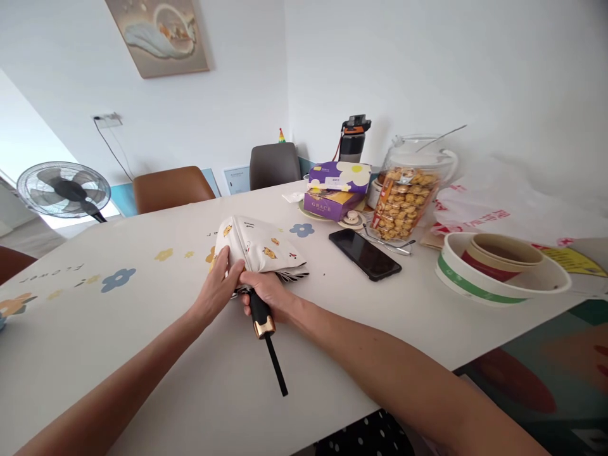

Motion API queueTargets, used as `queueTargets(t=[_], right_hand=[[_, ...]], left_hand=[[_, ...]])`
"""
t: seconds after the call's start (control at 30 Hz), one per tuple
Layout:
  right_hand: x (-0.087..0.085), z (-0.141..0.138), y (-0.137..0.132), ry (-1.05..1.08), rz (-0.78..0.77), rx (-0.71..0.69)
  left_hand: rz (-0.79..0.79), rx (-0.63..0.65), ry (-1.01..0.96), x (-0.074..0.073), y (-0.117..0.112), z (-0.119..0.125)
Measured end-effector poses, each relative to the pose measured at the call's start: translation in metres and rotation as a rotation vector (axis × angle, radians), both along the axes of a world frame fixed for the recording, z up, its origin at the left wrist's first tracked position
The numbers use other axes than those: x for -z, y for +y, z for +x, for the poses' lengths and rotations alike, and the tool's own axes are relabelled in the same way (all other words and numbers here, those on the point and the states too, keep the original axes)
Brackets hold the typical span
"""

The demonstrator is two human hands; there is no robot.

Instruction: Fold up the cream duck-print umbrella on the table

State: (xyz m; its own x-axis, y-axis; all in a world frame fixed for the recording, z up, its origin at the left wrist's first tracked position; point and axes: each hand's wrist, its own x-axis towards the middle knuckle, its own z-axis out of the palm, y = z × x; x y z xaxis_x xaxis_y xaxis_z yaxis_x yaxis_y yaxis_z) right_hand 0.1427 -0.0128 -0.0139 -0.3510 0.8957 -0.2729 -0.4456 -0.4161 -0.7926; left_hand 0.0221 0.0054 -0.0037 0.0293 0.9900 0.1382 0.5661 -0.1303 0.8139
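Note:
A folded umbrella (pixel 251 244) with a cream canopy and small orange cartoon prints lies on the table, its black handle towards me. The handle has a gold ring, and a black strap hangs from its end. My right hand (pixel 270 293) is wrapped around the umbrella where canopy and handle meet; some of its fingers are hidden underneath. On the canopy's left side, my left hand (pixel 219 282) grips the fabric, with the thumb reaching towards my right hand. Dark pleated edges of the canopy show on the right.
Right of the umbrella lies a black phone (pixel 365 253), with glasses (pixel 389 244) behind it. Farther back stand a snack jar (pixel 406 199), purple boxes (pixel 335 196) and a bottle (pixel 352 142). Paper bowls (pixel 479 294) and a plastic bag (pixel 498 196) occupy the right side.

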Motion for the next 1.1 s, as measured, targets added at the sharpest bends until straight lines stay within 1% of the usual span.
queueTargets(t=[0.1,0.2,0.27,0.33,0.43,0.53,0.67,0.73,0.8,0.9,1.03,1.1], right_hand=[[-0.002,-0.001,-0.001,-0.035,-0.004,-0.012],[-0.003,-0.002,-0.003,-0.052,-0.004,-0.069],[-0.002,-0.003,-0.004,-0.044,0.006,-0.099],[0.001,-0.004,-0.005,-0.053,0.001,-0.145],[0.003,-0.006,-0.008,-0.112,-0.010,-0.279],[0.002,-0.006,-0.011,-0.155,-0.011,-0.383],[-0.001,-0.004,-0.015,-0.138,0.010,-0.457],[0.000,-0.004,-0.015,-0.123,0.022,-0.474],[0.003,-0.003,-0.015,-0.102,0.042,-0.472],[0.006,-0.004,-0.015,-0.020,0.093,-0.422],[0.004,-0.006,-0.017,0.184,0.163,-0.371],[0.001,-0.007,-0.018,0.243,0.184,-0.363]], left_hand=[[-0.026,-0.020,-0.067,-0.004,0.013,0.014],[-0.006,-0.100,-0.183,-0.006,0.027,0.017],[-0.039,-0.141,-0.310,-0.007,0.033,0.017],[-0.130,-0.138,-0.471,-0.009,0.036,0.014],[-0.257,-0.159,-0.680,-0.014,0.040,0.004],[-0.299,-0.187,-0.809,-0.021,0.044,-0.008],[-0.350,-0.151,-0.939,-0.026,0.048,-0.020],[-0.352,-0.167,-0.974,-0.028,0.048,-0.021],[-0.318,-0.192,-0.999,-0.030,0.048,-0.021],[-0.242,-0.213,-1.047,-0.033,0.046,-0.019],[-0.219,-0.152,-1.086,-0.039,0.042,-0.019],[-0.222,-0.101,-1.102,-0.042,0.039,-0.019]])
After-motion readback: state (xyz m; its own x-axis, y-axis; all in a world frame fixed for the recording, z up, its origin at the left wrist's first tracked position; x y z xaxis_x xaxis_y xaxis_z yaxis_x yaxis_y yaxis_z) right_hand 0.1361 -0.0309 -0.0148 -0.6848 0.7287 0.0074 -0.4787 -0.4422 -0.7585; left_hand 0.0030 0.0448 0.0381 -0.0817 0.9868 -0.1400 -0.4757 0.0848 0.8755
